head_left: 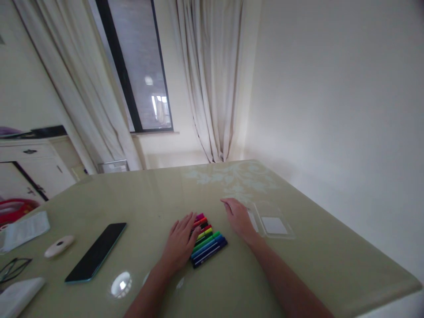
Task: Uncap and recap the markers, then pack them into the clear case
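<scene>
A row of several coloured marker pens (209,244) lies side by side on the pale green table (155,194), from pink at the far end to dark blue at the near end. My left hand (181,242) rests flat with fingers stretched out, its fingertips over the left ends of the pens. My right hand (239,219) lies on the table just right of the pens, fingers extended and together, touching no pen that I can see. Directly right of that hand sits a clear plastic case (272,224).
A dark phone (96,251) lies face up at the left, with a small white oval object (58,246), folded glasses (13,268) and a white packet (24,229) beyond it. The table's right edge (347,229) runs close to the wall. Curtains and a window stand behind.
</scene>
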`<state>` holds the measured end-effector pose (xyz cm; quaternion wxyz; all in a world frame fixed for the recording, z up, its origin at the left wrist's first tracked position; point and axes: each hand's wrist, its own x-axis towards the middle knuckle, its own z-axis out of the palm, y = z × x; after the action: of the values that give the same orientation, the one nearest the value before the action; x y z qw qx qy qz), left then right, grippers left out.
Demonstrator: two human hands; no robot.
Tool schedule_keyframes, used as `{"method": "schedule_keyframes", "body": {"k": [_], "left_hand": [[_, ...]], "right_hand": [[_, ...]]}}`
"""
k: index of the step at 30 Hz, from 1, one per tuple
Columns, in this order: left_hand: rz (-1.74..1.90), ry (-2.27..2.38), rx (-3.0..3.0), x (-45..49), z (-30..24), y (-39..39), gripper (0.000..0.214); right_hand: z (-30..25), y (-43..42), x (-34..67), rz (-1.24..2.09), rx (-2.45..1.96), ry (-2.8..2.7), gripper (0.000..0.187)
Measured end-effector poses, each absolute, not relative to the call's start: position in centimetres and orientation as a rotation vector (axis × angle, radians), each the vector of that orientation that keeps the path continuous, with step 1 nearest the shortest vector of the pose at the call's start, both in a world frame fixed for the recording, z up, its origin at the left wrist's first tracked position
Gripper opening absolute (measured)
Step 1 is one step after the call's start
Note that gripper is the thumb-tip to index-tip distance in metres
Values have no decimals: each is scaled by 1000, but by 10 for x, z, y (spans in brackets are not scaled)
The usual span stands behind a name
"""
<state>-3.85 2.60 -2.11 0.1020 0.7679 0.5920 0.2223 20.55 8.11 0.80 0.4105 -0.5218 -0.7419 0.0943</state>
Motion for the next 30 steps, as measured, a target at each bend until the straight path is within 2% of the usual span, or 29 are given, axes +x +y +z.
{"method": "schedule_keyframes", "body": {"k": [3, 6, 13, 18, 24, 30], "left_hand": [[503, 1741, 2352, -38, -18, 23, 57], [502, 1773, 2409, -33, -10, 17, 60], [470, 1724, 2615, 22, -19, 5, 97], [524, 1969, 2555, 50, -29, 19, 104], [393, 2061, 2443, 49, -22, 29, 97], [328, 2070, 2428, 31, -14, 34, 90]], "right_hand": [[5, 90, 220, 204, -1388, -1823, 34], [3, 98, 231, 185, -1467, -1801, 35], [5, 101, 241, 31, -1708, -1776, 36], [8, 96, 251, -178, -1923, -1765, 32], [6, 97, 278, -243, -2110, -1651, 29], [-4, 107, 286, -146, -2086, -1841, 27]]}}
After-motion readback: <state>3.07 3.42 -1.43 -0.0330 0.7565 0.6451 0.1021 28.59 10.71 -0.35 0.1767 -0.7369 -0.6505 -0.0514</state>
